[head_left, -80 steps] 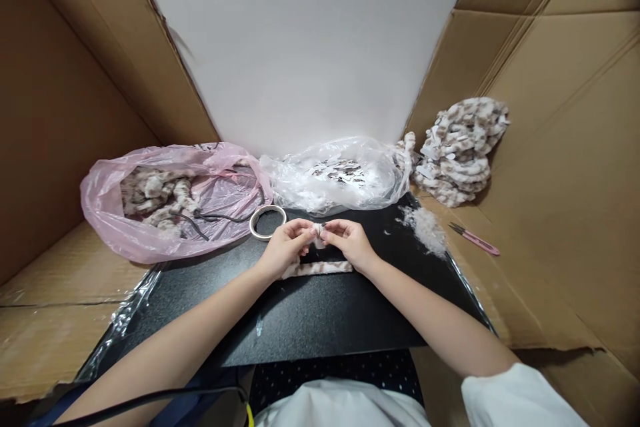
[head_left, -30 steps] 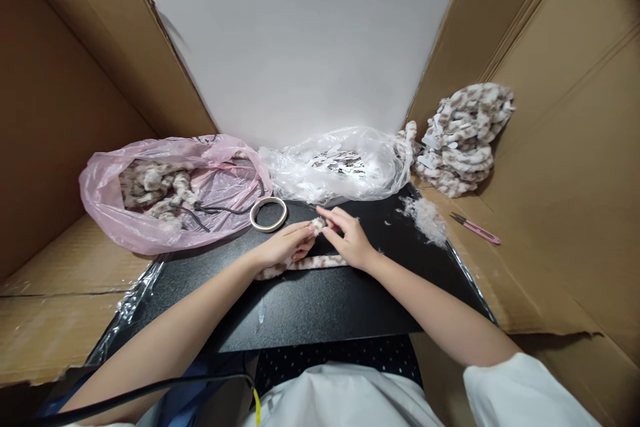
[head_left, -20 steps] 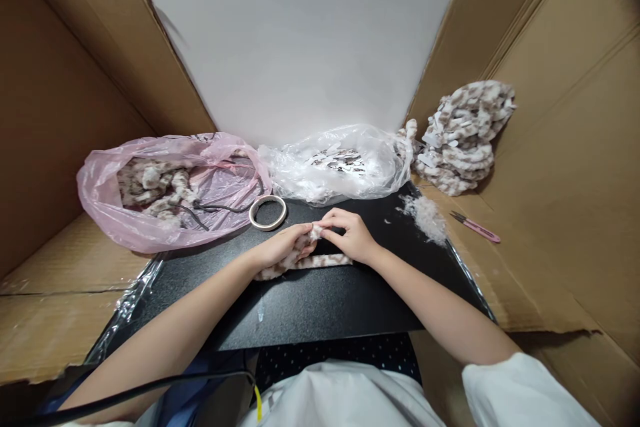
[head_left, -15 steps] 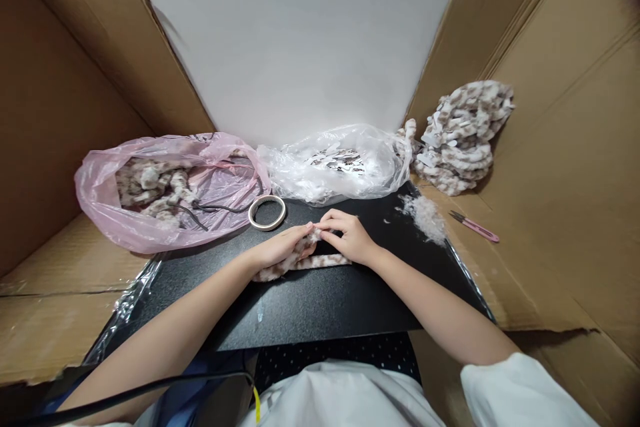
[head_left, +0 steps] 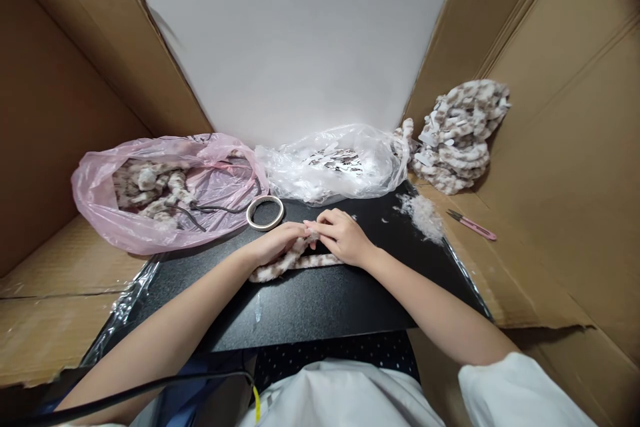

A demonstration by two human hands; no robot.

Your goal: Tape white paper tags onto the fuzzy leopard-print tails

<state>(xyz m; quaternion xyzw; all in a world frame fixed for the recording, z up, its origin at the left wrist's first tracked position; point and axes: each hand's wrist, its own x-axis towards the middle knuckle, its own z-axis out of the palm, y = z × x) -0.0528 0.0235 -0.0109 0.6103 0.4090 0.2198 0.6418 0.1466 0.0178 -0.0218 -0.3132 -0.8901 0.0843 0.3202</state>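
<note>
A long, thin strip of fuzzy plush fabric point(head_left: 273, 271), white with brown spots, lies folded on the black table in front of me. My left hand point(head_left: 277, 243) is closed on one end of it, palm down. At that same end my right hand point(head_left: 345, 237) pinches the fabric, its fingertips touching those of the left. The exact tip between the fingers is mostly hidden. The other stretch of the strip runs along the table beneath my right hand. Just beyond the left hand lies a roll of tape point(head_left: 265, 213).
A pink plastic bag point(head_left: 100, 213) with spotted plush pieces and dark cords sits back left. Beside it is a clear bag point(head_left: 295, 177) of small flat pieces. To the right are white fluff point(head_left: 424, 217), pink-handled thread snips point(head_left: 473, 224) and a plush bundle point(head_left: 463, 137). Cardboard walls point(head_left: 565, 147) surround the table.
My right fingers have shifted slightly left and closed in over the strip's end, now overlapping the left fingertips. The whole view has moved a little.
</note>
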